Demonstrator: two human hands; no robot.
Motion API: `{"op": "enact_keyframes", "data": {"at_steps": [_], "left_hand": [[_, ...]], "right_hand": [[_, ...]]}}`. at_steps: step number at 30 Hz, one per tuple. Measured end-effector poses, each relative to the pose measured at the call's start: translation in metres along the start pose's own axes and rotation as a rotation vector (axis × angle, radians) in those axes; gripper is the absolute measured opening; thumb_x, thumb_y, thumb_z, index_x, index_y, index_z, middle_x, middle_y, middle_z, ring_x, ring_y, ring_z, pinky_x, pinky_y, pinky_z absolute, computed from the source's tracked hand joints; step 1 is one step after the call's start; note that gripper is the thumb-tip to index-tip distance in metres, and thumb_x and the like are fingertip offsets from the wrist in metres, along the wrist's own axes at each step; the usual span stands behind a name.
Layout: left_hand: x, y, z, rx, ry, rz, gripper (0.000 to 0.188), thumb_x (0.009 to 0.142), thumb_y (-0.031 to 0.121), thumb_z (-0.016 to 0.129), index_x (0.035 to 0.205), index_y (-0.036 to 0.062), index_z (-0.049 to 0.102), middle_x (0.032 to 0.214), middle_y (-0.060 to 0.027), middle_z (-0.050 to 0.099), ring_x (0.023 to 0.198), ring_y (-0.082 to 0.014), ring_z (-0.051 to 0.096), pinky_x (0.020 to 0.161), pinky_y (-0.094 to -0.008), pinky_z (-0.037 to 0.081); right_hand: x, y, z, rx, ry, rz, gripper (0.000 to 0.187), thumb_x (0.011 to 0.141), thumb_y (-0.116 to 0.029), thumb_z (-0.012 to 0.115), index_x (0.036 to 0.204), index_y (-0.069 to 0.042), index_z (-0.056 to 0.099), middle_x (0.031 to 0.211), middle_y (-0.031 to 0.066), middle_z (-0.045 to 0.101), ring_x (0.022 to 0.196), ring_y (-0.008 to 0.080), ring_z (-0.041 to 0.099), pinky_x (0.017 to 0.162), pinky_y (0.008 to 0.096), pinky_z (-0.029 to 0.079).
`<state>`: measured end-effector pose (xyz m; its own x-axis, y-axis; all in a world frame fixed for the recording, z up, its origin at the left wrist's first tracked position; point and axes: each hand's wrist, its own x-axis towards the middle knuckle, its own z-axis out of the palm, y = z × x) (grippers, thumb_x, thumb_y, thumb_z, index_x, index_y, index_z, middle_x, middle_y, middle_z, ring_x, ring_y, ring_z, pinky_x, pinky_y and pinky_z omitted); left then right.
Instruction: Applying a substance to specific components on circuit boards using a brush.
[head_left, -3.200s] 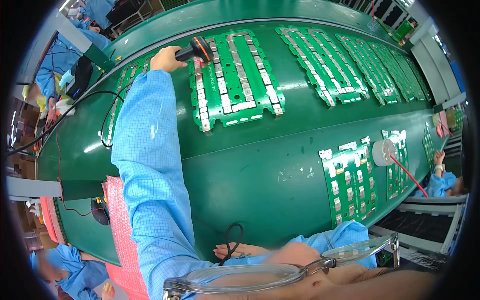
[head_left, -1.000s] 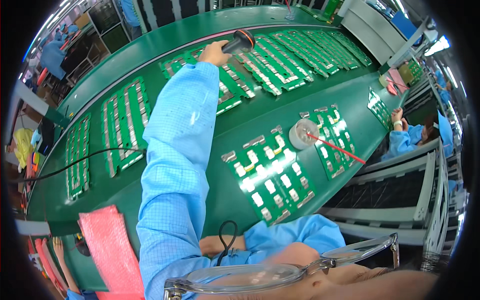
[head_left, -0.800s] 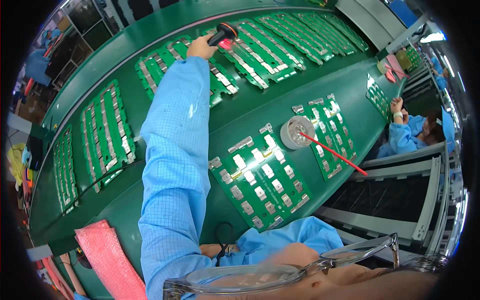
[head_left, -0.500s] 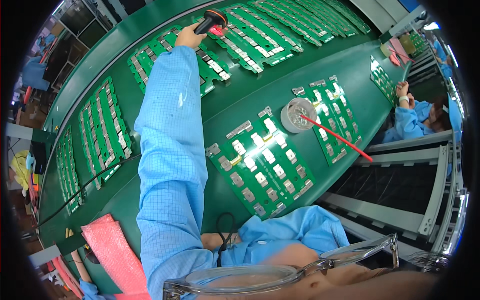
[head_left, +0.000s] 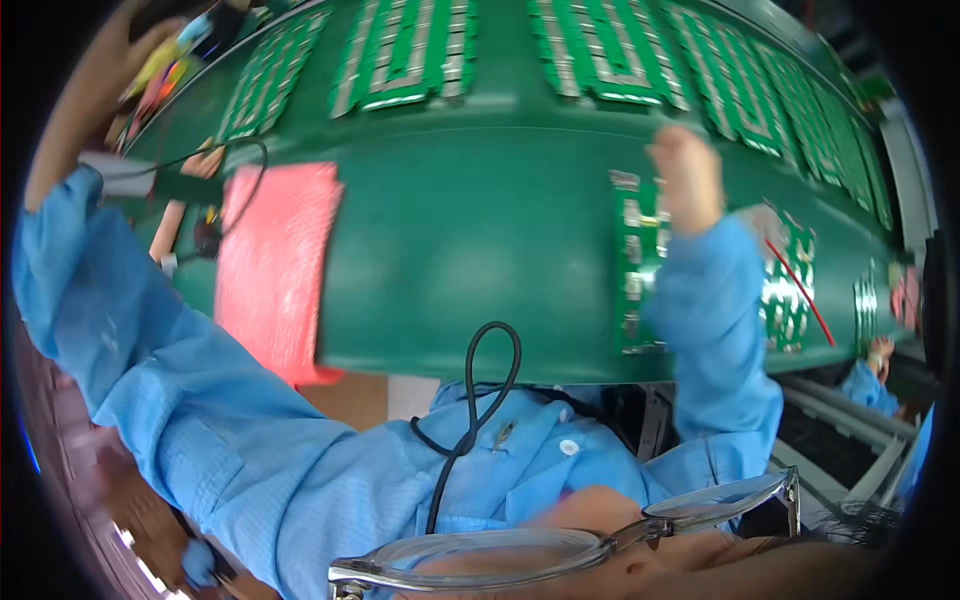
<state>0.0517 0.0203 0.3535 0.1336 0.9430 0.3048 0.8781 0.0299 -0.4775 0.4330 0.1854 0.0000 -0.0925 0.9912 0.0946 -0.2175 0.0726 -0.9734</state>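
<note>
At the upper left, my left hand (head_left: 125, 50) is raised beyond the green work surface. Its thumb stands apart from the fingers and nothing shows in its grasp, though the rim cuts the fingertips. My right hand (head_left: 690, 180) hovers over the nearer green circuit board (head_left: 632, 265), smeared by motion; its fingers cannot be made out. This board carries silver metal pieces and is partly covered by my right arm. Just right of that arm, a cup (head_left: 762, 220) with a red stick (head_left: 800, 293) stands at another board (head_left: 790, 310). A black cable (head_left: 262, 185) runs to a blurred dark thing (head_left: 208, 235) at left.
Folded pink bubble wrap (head_left: 275, 265) lies on the green table (head_left: 470, 240) at left. Several boards (head_left: 405, 60) line the far side. Another person's forearm (head_left: 168, 230) is beside the wrap; a further person's hand (head_left: 880, 350) is at far right. A black cord loop (head_left: 470, 400) hangs before my chest.
The view has swung left. My left hand has left the handheld scanner's spot over the far boards and swung to the far left; the scanner no longer clearly shows. My right hand has risen into view.
</note>
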Motion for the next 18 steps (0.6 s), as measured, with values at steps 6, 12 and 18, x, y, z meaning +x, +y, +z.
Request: {"op": "enact_keyframes", "data": {"at_steps": [6, 12, 18], "left_hand": [[-0.199, -0.083, 0.093, 0.157, -0.118, -0.344, 0.035, 0.081, 0.026, 0.059, 0.113, 0.0135, 0.057, 0.097, -0.0184, 0.062, 0.091, -0.0369, 0.059, 0.076, -0.045, 0.048], [-0.321, -0.09, 0.219, -0.005, -0.208, -0.678, 0.043, 0.08, 0.026, 0.063, 0.121, 0.0139, 0.052, 0.094, -0.0164, 0.064, 0.083, -0.0361, 0.062, 0.07, -0.0449, 0.049], [-0.372, -0.058, 0.304, -0.447, 0.034, -0.913, 0.045, 0.081, 0.024, 0.063, 0.122, 0.0111, 0.05, 0.107, -0.0193, 0.059, 0.097, -0.0397, 0.057, 0.081, -0.0432, 0.047]], "right_hand": [[0.207, 0.133, -0.174, -1.064, 0.192, -0.122, 0.032, 0.073, -0.008, 0.056, 0.105, -0.003, 0.059, 0.101, 0.0158, 0.06, 0.096, 0.0288, 0.056, 0.083, 0.0376, 0.046], [0.278, 0.182, -0.251, -1.571, 0.015, -0.117, 0.043, 0.068, -0.002, 0.053, 0.11, -0.005, 0.059, 0.107, 0.0205, 0.061, 0.105, 0.0345, 0.057, 0.088, 0.0397, 0.046], [0.27, 0.159, -0.252, -1.502, 0.001, -0.153, 0.048, 0.069, 0.002, 0.046, 0.115, -0.006, 0.058, 0.11, 0.0201, 0.06, 0.107, 0.0329, 0.056, 0.091, 0.0382, 0.044]]}}
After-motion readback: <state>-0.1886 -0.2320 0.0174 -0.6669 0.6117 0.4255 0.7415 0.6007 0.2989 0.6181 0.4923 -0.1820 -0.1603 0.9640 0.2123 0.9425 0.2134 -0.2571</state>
